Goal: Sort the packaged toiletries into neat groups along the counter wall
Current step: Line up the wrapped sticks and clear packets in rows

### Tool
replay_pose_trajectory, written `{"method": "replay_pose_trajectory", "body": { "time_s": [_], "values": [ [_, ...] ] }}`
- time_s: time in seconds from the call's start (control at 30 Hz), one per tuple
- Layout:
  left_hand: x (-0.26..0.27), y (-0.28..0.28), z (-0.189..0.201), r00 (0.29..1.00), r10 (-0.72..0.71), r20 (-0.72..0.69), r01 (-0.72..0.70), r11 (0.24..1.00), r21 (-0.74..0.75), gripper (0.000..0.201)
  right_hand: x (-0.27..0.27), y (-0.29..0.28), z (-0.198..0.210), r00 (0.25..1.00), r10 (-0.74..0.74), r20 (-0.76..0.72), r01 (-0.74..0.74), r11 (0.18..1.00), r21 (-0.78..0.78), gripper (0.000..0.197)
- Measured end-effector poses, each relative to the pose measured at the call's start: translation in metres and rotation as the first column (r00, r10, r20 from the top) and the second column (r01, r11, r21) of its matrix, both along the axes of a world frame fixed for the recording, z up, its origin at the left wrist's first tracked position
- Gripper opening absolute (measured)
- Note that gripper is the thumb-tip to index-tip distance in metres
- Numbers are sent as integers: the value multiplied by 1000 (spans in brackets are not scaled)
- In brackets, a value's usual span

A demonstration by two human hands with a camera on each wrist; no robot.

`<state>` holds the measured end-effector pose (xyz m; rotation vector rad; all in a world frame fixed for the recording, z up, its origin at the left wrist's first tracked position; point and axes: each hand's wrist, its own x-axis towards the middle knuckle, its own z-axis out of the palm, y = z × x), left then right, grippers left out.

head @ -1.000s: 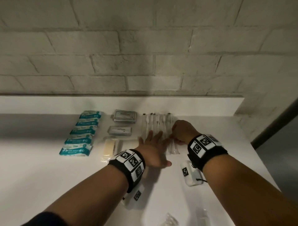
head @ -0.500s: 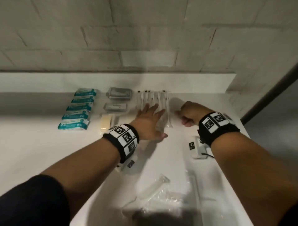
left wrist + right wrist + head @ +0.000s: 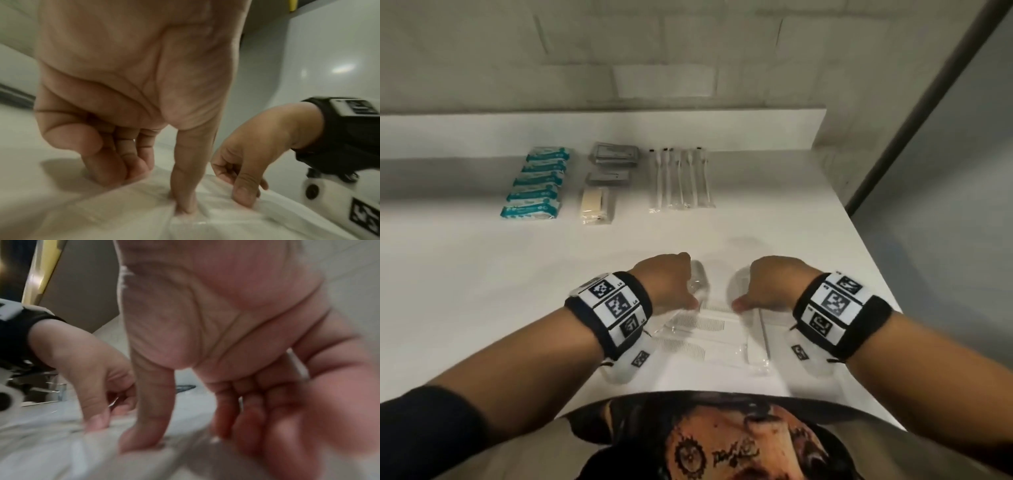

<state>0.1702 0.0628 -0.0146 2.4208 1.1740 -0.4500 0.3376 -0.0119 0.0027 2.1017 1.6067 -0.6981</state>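
At the near edge of the white desk [image 3: 465, 274], just in front of the person's body, lies a loose pile of clear-wrapped combs [image 3: 709, 334]. Both hands are down on it. The left hand [image 3: 669, 282] has its fingers curled and its thumb pressed into the crinkled clear wrapping at the pile's left side, pinching the plastic. The right hand [image 3: 770, 286] is likewise curled, thumb down on the wrapping at the pile's right side and the fingers tucked under; the right wrist view is blurred, but a thin white strip shows between those fingers. The two hands sit near each other, thumbs pointing inward, with the combs between and below them.

Along the far edge of the desk, against the raised white ledge [image 3: 602, 130] below the brick wall, stand three sorted groups. Toward the far left is a stepped row of teal-and-white packets [image 3: 536, 183], overlapping one another. Just beside them to the right are grey sachets [image 3: 614, 157] with a pale yellow wrapped bar [image 3: 595, 205] at the near end of that column. Right of those, a row of wrapped toothbrushes [image 3: 679, 178] lies side by side, heads toward the ledge. These groups are well apart from the hands.
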Motion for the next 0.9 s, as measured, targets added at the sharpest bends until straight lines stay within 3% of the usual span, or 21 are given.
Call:
{"method": "replay_pose_trajectory", "body": {
  "time_s": [0.1, 0.2, 0.27, 0.33, 0.43, 0.47, 0.53, 0.6, 0.77, 0.9],
  "values": [
    [2, 1, 7, 998, 56, 33, -54, 997, -55, 33, -12, 7, 2, 999, -24, -30, 24, 1000, 1, 36],
    [-4, 2, 11, 992, 88, 86, -88, 996, 0, 22, -10, 13, 1, 997, -39, -62, 45, 995, 91, 16],
    [-8, -2, 12, 981, 86, 176, -92, 995, 24, 12, -3, 9, 0, 993, -43, -114, 64, 980, 190, 25],
    [-11, -11, 14, 966, 47, 254, -49, 999, 2, 10, 4, 0, 4, 958, -112, -265, 187, 942, 278, 26],
    [-7, -32, 9, 971, -128, 203, 129, 992, 8, 32, 9, -14, 7, 897, -140, -419, 284, 909, 304, 43],
    [-5, -38, 4, 972, -186, 142, 187, 982, 11, 43, 9, -20, 6, 908, -125, -400, 250, 928, 277, 48],
    [-3, -44, -5, 975, -219, 34, 219, 976, -3, 60, 6, -31, 0, 980, -28, -198, 65, 981, 183, 52],
    [-2, -41, -5, 979, -202, -3, 202, 979, 14, 61, 2, -38, -8, 998, 58, 8, -59, 991, 120, 52],
    [-9, -22, 10, 977, -177, -116, 176, 984, -22, 35, -6, -34, -10, 1000, -3, -20, 5, 998, 70, 50],
    [-31, -8, 4, 988, -72, -137, 60, 994, -92, 35, -10, -33, -9, 1000, -29, -11, 30, 998, 56, 48]
  ]
}}
